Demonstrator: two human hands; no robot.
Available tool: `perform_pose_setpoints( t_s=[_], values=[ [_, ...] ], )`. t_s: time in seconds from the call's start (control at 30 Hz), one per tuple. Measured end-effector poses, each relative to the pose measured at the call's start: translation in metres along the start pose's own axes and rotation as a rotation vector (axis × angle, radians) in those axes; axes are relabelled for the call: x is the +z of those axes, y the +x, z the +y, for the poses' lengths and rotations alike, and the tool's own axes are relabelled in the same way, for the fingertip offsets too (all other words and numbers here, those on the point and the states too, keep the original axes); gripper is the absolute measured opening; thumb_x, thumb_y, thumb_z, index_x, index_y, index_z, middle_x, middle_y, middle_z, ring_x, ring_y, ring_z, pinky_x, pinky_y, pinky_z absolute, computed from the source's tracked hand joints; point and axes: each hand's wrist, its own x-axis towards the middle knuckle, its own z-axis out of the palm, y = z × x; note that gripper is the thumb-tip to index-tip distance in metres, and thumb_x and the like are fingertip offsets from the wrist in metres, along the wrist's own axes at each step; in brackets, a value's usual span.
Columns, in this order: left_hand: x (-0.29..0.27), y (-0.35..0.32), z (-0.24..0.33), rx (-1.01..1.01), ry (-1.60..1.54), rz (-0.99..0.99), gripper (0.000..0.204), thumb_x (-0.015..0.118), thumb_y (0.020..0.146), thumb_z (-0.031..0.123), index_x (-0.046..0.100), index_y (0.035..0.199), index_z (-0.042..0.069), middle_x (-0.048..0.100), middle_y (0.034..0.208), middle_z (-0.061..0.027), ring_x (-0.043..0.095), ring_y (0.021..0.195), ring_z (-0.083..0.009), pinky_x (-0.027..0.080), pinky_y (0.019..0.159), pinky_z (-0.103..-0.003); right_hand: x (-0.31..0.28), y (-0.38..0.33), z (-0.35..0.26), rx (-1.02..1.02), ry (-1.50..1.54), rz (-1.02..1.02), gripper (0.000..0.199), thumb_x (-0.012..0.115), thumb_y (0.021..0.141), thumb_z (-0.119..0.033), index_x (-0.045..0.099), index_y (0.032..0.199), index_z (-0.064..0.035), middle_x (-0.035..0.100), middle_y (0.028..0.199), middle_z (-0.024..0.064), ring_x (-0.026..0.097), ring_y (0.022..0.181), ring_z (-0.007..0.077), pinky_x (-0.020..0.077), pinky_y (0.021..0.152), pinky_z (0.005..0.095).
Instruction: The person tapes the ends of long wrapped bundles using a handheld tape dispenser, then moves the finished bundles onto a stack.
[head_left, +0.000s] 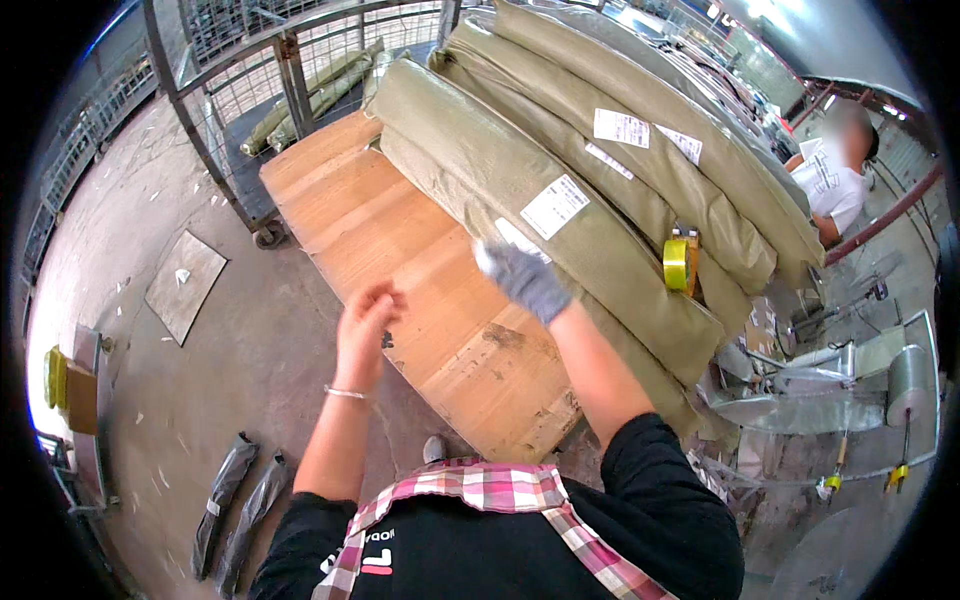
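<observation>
My left hand (370,318) is bare, with a bracelet at the wrist. It hovers over the left edge of a brown cardboard sheet (370,230), fingers loosely bent and apart, nothing seen in them. A grey glove covers my right hand (530,282), beside the nearest long olive-wrapped roll (440,120). Blur smears its fingertips; a whitish patch shows there, and I cannot tell whether it is held. A white label (522,240) lies just above that hand on the wrapping, with a larger label (555,206) farther right.
More wrapped rolls (640,150) lie alongside, with yellow tape (677,264) on them. A wire cage cart (285,80) stands at the far left. Two dark wrapped bundles (235,510) lie on the floor. A person (835,180) is at the right, beyond metal equipment (830,390).
</observation>
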Motion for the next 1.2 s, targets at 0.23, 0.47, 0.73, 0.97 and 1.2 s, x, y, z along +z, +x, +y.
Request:
perform_pose_setpoints(
  t_s=[0.23,0.47,0.73,0.97,1.2],
  values=[
    [0.057,-0.026,-0.097,-0.528,0.328,-0.266,0.040,0.051,0.083,0.026,0.047,0.112,-0.002,0.056,0.094,-0.0077,0.053,0.081,-0.0132,0.043,0.069,-0.024,-0.171,-0.125,0.044,0.351,-1.309,0.705,0.062,0.064,0.063,-0.038,0.042,0.115,-0.0126,0.048,0.112,0.0136,0.042,0.107,0.0327,0.0251,0.094,0.0482],
    [0.228,0.026,-0.174,-0.677,0.144,-0.380,0.047,0.053,0.081,0.037,0.050,0.103,-0.004,0.055,0.092,-0.0112,0.055,0.079,-0.0179,0.046,0.067,-0.028,-0.264,-0.131,0.089,0.748,-0.885,0.344,0.072,0.067,0.060,-0.049,0.048,0.113,-0.0049,0.048,0.113,0.0214,0.044,0.107,0.0333,0.0335,0.093,0.0386],
    [0.293,0.077,-0.179,-0.354,0.281,-0.046,0.029,0.056,0.073,0.021,0.054,0.076,-0.007,0.056,0.064,-0.0120,0.056,0.052,-0.0198,0.048,0.048,-0.030,-0.277,-0.172,0.087,0.291,-0.900,0.300,0.069,0.065,0.063,-0.050,0.046,0.114,-0.0055,0.052,0.105,0.0191,0.046,0.103,0.0321,0.0274,0.095,0.0445],
    [0.287,0.054,-0.046,0.098,0.699,0.087,0.017,0.057,0.074,0.017,0.058,0.074,0.000,0.053,0.060,-0.0027,0.047,0.052,-0.0108,0.038,0.047,-0.024,-0.305,-0.139,0.069,-0.024,-1.258,-0.047,0.036,0.063,0.067,-0.033,0.056,0.095,-0.0110,0.057,0.091,0.0058,0.051,0.095,0.0206,0.0162,0.100,0.0457],
    [0.144,-0.037,0.013,0.035,0.599,0.330,0.013,0.052,0.071,0.009,0.055,0.067,-0.003,0.054,0.065,-0.0027,0.049,0.057,-0.0102,0.040,0.052,-0.024,-0.249,-0.147,0.146,0.018,-1.450,-0.480,0.032,0.042,0.079,-0.011,0.053,0.107,-0.0172,0.057,0.095,0.0053,0.048,0.101,0.0180,0.0143,0.101,0.0510]
  ],
)
